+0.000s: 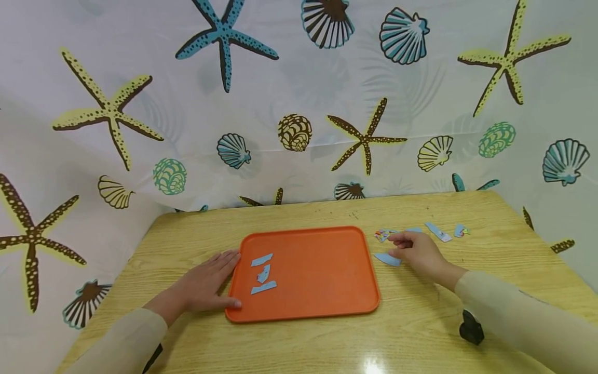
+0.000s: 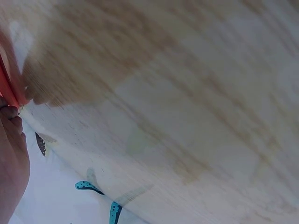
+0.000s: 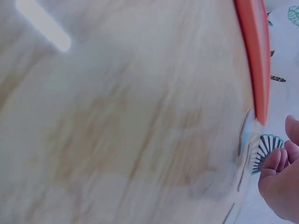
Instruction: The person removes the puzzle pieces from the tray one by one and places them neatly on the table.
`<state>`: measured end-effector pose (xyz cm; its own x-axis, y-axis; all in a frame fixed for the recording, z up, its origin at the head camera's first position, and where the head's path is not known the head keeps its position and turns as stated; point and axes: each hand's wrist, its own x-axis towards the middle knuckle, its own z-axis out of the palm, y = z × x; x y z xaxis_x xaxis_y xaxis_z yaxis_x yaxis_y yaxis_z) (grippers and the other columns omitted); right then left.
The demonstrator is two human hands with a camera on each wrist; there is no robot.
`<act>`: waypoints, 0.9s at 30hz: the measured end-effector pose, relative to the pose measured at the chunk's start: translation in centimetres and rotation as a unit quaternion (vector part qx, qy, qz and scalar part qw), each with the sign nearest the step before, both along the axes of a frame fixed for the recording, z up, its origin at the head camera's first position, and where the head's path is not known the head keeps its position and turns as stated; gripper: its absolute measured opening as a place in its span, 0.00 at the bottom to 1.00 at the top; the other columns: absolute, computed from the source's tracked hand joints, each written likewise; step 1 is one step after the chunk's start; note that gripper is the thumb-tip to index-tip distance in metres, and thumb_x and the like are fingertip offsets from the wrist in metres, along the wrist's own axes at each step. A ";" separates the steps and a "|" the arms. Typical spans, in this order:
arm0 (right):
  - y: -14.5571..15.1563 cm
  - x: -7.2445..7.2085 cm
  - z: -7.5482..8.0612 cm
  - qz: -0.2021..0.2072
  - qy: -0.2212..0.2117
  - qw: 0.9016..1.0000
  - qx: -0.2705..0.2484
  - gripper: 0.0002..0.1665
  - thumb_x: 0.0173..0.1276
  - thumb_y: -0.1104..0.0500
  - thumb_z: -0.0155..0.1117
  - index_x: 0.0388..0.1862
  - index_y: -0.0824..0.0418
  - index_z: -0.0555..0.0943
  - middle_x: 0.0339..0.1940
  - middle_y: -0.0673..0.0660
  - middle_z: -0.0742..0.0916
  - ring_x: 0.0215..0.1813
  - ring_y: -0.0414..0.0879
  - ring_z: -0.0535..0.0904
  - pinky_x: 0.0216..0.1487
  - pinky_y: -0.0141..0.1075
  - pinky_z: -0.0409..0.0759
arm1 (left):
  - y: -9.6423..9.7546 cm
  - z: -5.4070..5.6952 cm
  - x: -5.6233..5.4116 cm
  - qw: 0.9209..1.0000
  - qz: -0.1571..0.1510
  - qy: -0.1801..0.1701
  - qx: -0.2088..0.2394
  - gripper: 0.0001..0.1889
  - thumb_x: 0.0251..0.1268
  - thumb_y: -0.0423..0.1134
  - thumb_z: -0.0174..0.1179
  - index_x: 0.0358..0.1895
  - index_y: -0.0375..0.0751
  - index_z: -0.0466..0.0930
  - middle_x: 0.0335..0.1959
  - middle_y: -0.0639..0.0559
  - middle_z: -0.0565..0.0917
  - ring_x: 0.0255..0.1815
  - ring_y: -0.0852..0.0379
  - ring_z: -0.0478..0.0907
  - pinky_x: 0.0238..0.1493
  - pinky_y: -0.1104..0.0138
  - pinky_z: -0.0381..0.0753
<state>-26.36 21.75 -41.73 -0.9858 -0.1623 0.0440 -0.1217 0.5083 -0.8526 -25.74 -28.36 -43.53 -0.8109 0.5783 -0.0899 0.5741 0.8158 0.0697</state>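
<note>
An orange tray (image 1: 313, 275) lies on the wooden table. My left hand (image 1: 210, 280) rests along its left rim, fingers straight and the thumb over the edge. Three light-blue paper pieces, a top strip (image 1: 262, 259), a small middle one (image 1: 263, 274) and a lower strip (image 1: 263, 287), lie at the tray's left side. Right of the tray, my right hand (image 1: 420, 253) hovers over more pieces, fingers loosely bent, with nothing visible between thumb and fingertips (image 3: 275, 161). Nearest it are a pointed light-blue piece (image 1: 388, 259) and a multicoloured piece (image 1: 382, 235).
Beyond the right hand lie a long light-blue strip (image 1: 438, 232), a small blue piece with coloured marks (image 1: 460, 230) and a partly covered blue piece (image 1: 413, 229). A white cloth (image 1: 299, 78) printed with starfish and shells hangs behind the table (image 1: 187, 228).
</note>
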 end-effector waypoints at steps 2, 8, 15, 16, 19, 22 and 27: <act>-0.5 0.0 0.3 0.002 -0.002 1.000 -0.013 0.22 0.67 0.64 0.66 0.57 0.73 0.78 0.48 0.65 0.82 0.45 0.51 0.76 0.38 0.31 0.78 | 0.0 0.0 0.0 1.000 0.000 0.000 0.001 0.59 0.54 0.78 0.49 0.76 0.32 0.49 0.77 0.41 0.52 0.77 0.43 0.47 0.74 0.50 0.48; -2.1 -0.4 0.4 0.014 -0.004 0.998 -0.054 0.22 0.67 0.65 0.65 0.58 0.74 0.76 0.52 0.67 0.82 0.43 0.48 0.76 0.40 0.30 0.79 | -0.1 0.0 0.1 1.000 -0.002 0.000 0.003 0.59 0.54 0.78 0.49 0.76 0.31 0.49 0.77 0.41 0.53 0.77 0.43 0.47 0.74 0.50 0.48; -5.0 -0.3 0.3 0.016 -0.007 0.996 -0.088 0.21 0.65 0.66 0.67 0.56 0.73 0.78 0.43 0.63 0.83 0.40 0.47 0.76 0.38 0.36 0.80 | 0.0 0.2 0.2 1.000 -0.006 0.004 0.009 0.59 0.55 0.77 0.50 0.75 0.30 0.50 0.76 0.40 0.53 0.76 0.42 0.48 0.73 0.50 0.49; -5.5 -0.2 0.4 0.019 -0.007 0.996 -0.092 0.21 0.65 0.66 0.67 0.55 0.73 0.78 0.44 0.64 0.83 0.40 0.47 0.76 0.38 0.36 0.80 | 0.0 0.2 0.3 1.000 -0.006 0.005 0.009 0.59 0.55 0.77 0.50 0.75 0.30 0.50 0.76 0.40 0.54 0.76 0.42 0.48 0.73 0.50 0.49; -7.0 -0.2 0.5 0.025 -0.005 0.995 -0.101 0.19 0.65 0.67 0.67 0.54 0.73 0.79 0.49 0.67 0.82 0.41 0.47 0.77 0.42 0.36 0.79 | 0.0 0.3 0.3 1.000 -0.007 0.006 0.008 0.59 0.55 0.77 0.49 0.75 0.30 0.50 0.76 0.40 0.54 0.76 0.42 0.48 0.73 0.50 0.49; -8.5 -0.1 0.5 0.031 -0.012 0.994 -0.106 0.19 0.64 0.68 0.67 0.53 0.72 0.79 0.50 0.66 0.82 0.41 0.47 0.77 0.44 0.36 0.79 | 0.1 0.3 0.3 1.000 -0.010 0.010 0.010 0.58 0.56 0.77 0.49 0.75 0.29 0.51 0.76 0.39 0.54 0.76 0.41 0.49 0.73 0.49 0.50; -10.7 0.1 0.1 0.050 -0.009 0.993 -0.111 0.18 0.63 0.68 0.68 0.52 0.71 0.80 0.49 0.66 0.83 0.41 0.46 0.77 0.44 0.35 0.79 | 0.1 0.3 0.2 1.000 -0.013 0.009 0.012 0.58 0.56 0.76 0.50 0.75 0.29 0.50 0.76 0.39 0.54 0.76 0.41 0.49 0.73 0.49 0.50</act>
<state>-26.27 11.01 -41.59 -0.9662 -0.2477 0.0720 -0.1457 0.2939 -0.9447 -25.49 -28.29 -43.25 -0.7970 0.6009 -0.0612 0.5963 0.7989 0.0790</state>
